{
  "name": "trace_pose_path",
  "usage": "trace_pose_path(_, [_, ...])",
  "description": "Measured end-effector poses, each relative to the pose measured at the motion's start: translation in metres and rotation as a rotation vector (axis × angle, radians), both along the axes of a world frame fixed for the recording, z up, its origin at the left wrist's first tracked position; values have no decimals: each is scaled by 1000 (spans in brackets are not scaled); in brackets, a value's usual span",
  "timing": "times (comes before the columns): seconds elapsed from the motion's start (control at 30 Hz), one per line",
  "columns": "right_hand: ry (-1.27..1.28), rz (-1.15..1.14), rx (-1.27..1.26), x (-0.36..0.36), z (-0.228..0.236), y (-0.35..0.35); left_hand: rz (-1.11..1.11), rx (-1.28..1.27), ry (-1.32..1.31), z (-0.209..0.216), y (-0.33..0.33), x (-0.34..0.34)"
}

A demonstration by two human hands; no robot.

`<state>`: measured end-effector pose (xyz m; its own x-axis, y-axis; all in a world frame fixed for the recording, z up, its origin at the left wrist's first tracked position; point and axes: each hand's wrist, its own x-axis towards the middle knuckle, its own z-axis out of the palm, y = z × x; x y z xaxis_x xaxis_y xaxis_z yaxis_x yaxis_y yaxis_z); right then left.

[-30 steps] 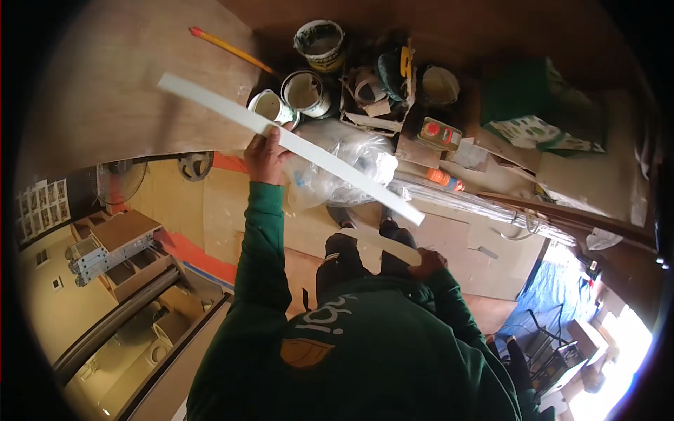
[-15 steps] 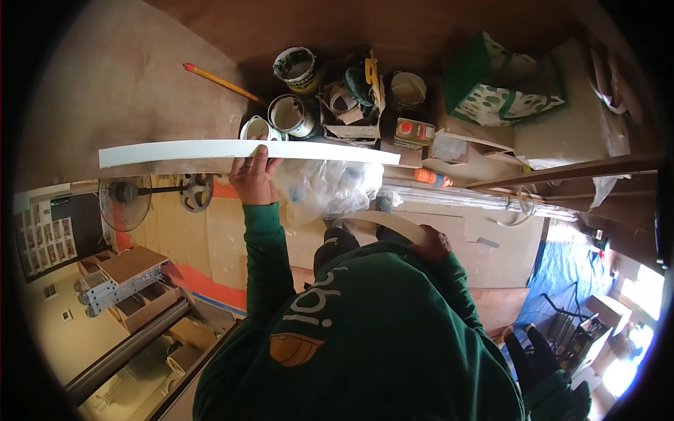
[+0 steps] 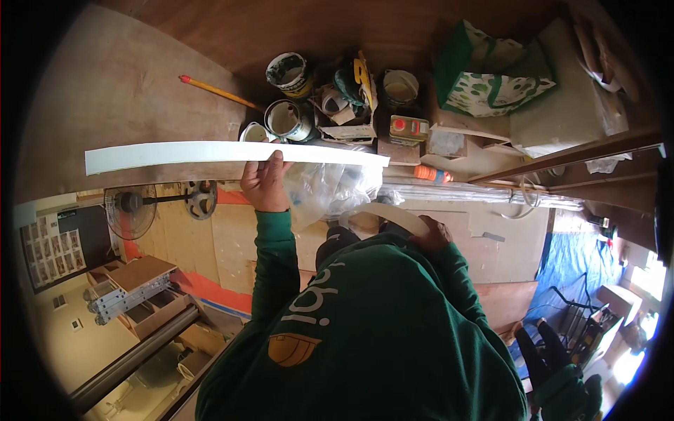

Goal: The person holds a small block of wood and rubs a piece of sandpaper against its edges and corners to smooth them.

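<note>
Long flat white strip (image 3: 189, 152) at eleven o'clock, pinched near mid-length by the left hand (image 3: 265, 186): probably light, bendy (plastic, perhaps), best held centrally; right hand (image 3: 433, 234) grips a pale curved strip (image 3: 397, 216).

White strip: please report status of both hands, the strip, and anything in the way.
Left hand gripping white strip, crosswise in view. Right hand holding pale curved strip. Clear plastic partly behind white strip; contact unclear.
</note>
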<state>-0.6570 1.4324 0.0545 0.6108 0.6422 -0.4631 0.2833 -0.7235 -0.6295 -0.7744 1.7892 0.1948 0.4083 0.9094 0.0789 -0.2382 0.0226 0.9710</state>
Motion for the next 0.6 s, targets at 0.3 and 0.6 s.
trace_pose_path(0.3, [-1,-13,-54,1,-3,-4,-14,4,11,-2,-14,2])
trace_pose_path(0.6, [40,-4,-38,8,-3,-5,-56,7,-41,-2,-22,8])
